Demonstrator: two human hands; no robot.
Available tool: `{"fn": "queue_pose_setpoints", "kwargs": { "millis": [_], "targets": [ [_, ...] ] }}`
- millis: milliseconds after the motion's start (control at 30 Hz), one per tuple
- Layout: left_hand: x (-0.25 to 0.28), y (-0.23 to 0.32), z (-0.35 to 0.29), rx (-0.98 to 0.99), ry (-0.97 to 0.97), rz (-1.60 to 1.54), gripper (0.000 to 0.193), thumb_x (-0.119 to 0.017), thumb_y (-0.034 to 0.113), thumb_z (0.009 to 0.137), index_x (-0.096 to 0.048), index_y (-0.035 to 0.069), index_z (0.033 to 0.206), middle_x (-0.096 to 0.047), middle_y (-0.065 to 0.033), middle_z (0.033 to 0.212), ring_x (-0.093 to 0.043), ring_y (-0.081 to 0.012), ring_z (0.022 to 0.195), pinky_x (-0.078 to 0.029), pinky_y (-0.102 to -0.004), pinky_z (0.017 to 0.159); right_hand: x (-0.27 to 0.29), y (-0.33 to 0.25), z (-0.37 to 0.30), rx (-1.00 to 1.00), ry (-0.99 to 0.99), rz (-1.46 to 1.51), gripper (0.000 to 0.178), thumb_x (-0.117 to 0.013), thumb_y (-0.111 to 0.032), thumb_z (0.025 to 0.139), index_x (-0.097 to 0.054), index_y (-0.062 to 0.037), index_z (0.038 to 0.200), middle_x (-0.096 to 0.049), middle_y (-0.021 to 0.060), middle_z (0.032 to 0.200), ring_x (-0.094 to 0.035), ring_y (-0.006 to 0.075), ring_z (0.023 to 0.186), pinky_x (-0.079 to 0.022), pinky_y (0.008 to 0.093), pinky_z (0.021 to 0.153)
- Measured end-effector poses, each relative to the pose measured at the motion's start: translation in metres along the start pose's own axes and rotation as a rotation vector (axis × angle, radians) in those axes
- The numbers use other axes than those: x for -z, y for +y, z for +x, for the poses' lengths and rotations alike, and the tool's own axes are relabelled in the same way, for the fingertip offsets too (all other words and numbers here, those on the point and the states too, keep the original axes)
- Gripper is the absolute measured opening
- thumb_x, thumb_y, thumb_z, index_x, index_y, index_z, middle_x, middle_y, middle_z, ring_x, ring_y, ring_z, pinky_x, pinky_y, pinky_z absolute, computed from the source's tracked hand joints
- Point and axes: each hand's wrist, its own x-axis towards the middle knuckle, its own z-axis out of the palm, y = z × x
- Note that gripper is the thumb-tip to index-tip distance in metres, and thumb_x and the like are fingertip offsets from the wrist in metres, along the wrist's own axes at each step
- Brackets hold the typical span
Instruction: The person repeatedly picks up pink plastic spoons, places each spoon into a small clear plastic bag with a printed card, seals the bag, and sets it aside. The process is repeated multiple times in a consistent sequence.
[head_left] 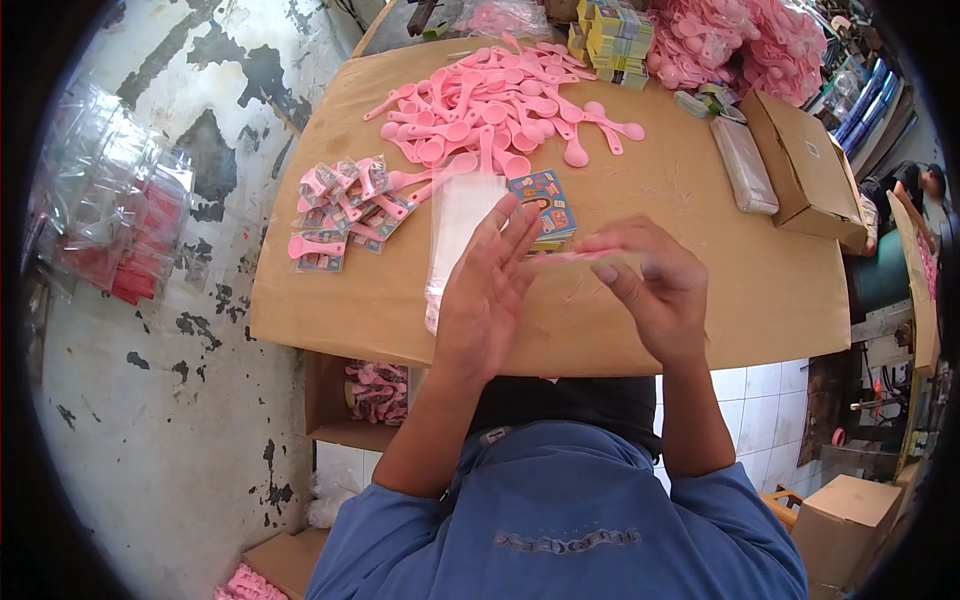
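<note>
My right hand (655, 285) pinches a pink plastic spoon (560, 257) by its handle, in what looks like a thin clear sleeve, over the brown table (700, 240). My left hand (490, 285) is held flat with fingers straight beside the spoon's far end, touching it. Under my left hand lies a stack of clear plastic bags (455, 225). A small pile of colourful printed cards (545, 205) sits just beyond my fingertips. A heap of loose pink spoons (500, 105) covers the far middle of the table. Packed spoons in clear bags (345, 205) are piled at the left.
A brown carton (805, 165) and a clear packet (745, 165) lie at the right. Stacked cards (615, 35) and bagged pink spoons (750, 40) stand at the back. An open box of pink spoons (370, 395) sits below the table. Plastic-wrapped red goods (115, 215) lie on the floor left.
</note>
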Motion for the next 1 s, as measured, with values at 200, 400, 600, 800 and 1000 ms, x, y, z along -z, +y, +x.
{"fn": "queue_pose_setpoints", "kwargs": {
  "millis": [200,400,600,800,1000],
  "targets": [
    [-0.023,0.009,-0.013,0.119,-0.07,0.443,0.049,-0.064,0.019,0.102,-0.051,-0.004,0.143,-0.07,-0.0103,0.116,-0.067,-0.0102,0.097,-0.058,-0.0246,0.075,-0.011,-0.005,-0.015,-0.573,0.076,0.391,0.044,-0.072,-0.005,0.094,-0.052,-0.0011,0.132,-0.07,0.0036,0.092,-0.061,0.0057,0.08,-0.047,0.0221,0.072],
    [-0.026,0.005,-0.015,0.041,0.057,0.573,0.049,-0.066,0.012,0.1,-0.051,-0.002,0.145,-0.072,-0.0064,0.093,-0.067,-0.0077,0.073,-0.055,-0.0217,0.054,-0.006,-0.003,-0.018,-0.345,0.205,-0.119,0.036,-0.073,-0.004,0.091,-0.056,-0.0032,0.123,-0.068,0.0117,0.108,-0.063,0.0168,0.091,-0.049,0.0281,0.075],
    [-0.031,0.01,-0.023,-0.028,-0.054,0.922,0.063,-0.063,0.006,0.099,-0.039,0.005,0.157,-0.065,0.0019,0.081,-0.053,-0.0008,0.064,-0.046,-0.0184,0.051,-0.009,-0.002,0.011,0.099,0.211,-0.672,0.027,-0.076,-0.004,0.081,-0.072,-0.0066,0.107,-0.063,0.0107,0.126,-0.057,0.0303,0.11,-0.05,0.0406,0.088],
    [-0.028,0.003,-0.026,-0.133,-0.148,1.086,0.067,-0.061,0.002,0.096,-0.037,0.006,0.159,-0.056,0.004,0.075,-0.045,-0.001,0.064,-0.04,-0.0173,0.057,-0.01,0.001,0.01,0.107,0.179,-0.673,0.025,-0.077,-0.004,0.079,-0.073,-0.0059,0.104,-0.065,0.0082,0.124,-0.057,0.0297,0.109,-0.049,0.0416,0.09],
    [-0.028,0.002,-0.028,-0.173,-0.223,1.142,0.069,-0.063,0.002,0.094,-0.038,0.004,0.158,-0.06,-0.0007,0.078,-0.047,-0.0011,0.069,-0.042,-0.0184,0.066,-0.007,0.005,0.008,0.044,0.215,-0.521,0.02,-0.073,-0.001,0.076,-0.069,-0.0052,0.095,-0.067,0.0092,0.119,-0.059,0.0308,0.105,-0.05,0.041,0.091]
  ]
}}
